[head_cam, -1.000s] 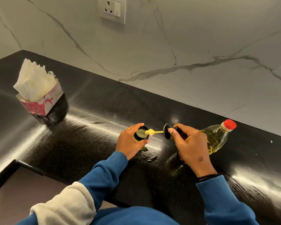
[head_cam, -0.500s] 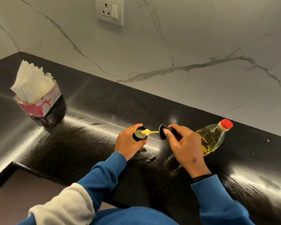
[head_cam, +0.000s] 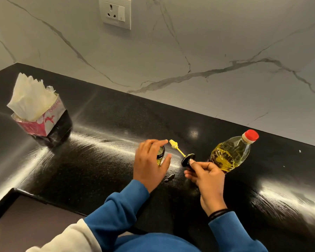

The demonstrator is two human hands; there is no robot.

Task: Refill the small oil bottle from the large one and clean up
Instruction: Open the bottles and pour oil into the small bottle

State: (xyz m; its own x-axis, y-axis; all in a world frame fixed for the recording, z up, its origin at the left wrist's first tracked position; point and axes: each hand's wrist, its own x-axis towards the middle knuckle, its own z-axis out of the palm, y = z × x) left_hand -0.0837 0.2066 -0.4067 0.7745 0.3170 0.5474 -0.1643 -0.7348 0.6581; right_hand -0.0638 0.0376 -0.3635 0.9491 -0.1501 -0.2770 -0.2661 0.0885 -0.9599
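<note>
A black stone counter fills the lower two thirds of the frame, running diagonally under a white marble-veined wall that carries one socket plate at top centre. Two bottles, one tissue box, two hands. At the left edge stands one pink tissue box, open-topped, white tissues bunched above it. At right of centre, one large oil bottle with a red cap looks tilted toward the upper right, about half full of yellow oil; whether it rests on the counter cannot be told. At centre sits the small oil bottle — open-mouthed, a dark collar round its neck, mostly hidden behind the left hand, whose fingers curve loosely around it; contact cannot be told. The right hand, just in front of the large bottle, grips one black lid from which a thin yellow brush wand points up-left, its tip near the left fingertips. A small spill mark lies on the counter between the hands.
</note>
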